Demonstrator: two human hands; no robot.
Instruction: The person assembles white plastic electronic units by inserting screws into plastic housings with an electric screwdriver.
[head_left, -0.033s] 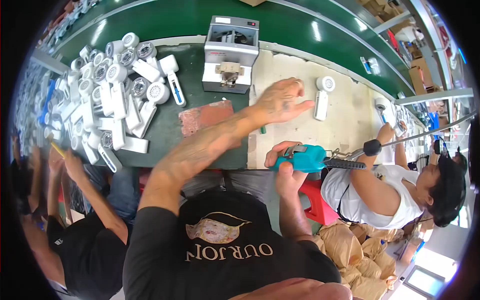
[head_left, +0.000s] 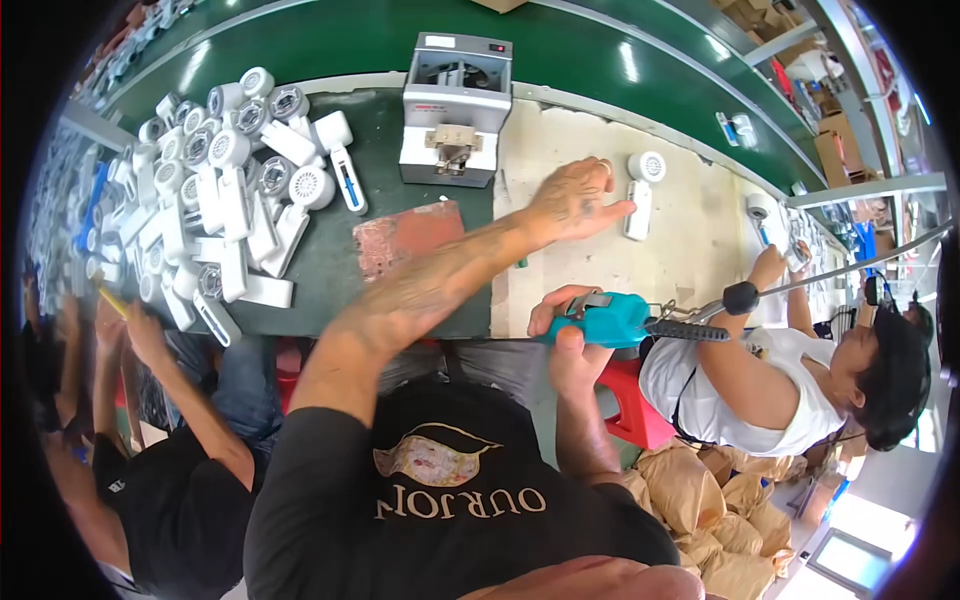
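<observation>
My left hand [head_left: 572, 200] reaches out over the pale work sheet [head_left: 560, 265], thumb apart from the fingers. The thumb tip is at the left edge of what looks like a white handheld fan [head_left: 638, 212]; whether it touches cannot be made out. That fan lies with its round grille head [head_left: 649, 166] pointing away from me. Close to the bench's near edge, my right hand [head_left: 572, 335] is wrapped round a teal electric screwdriver [head_left: 612, 322] with a silver lever. A black ribbed sleeve runs from its right end.
A grey-and-white screw feeder [head_left: 455, 125] stands at the back. Left of it lies a big heap of white fan parts [head_left: 215, 190], and a reddish mat [head_left: 380, 240] is nearer. A co-worker in white [head_left: 775, 390] sits right; another in black [head_left: 190, 490] sits left. A cable [head_left: 850, 265] crosses at right.
My left hand has moved slightly right and away from me, bringing the thumb to the edge of the white fan. My right hand still grips the electric screwdriver.
</observation>
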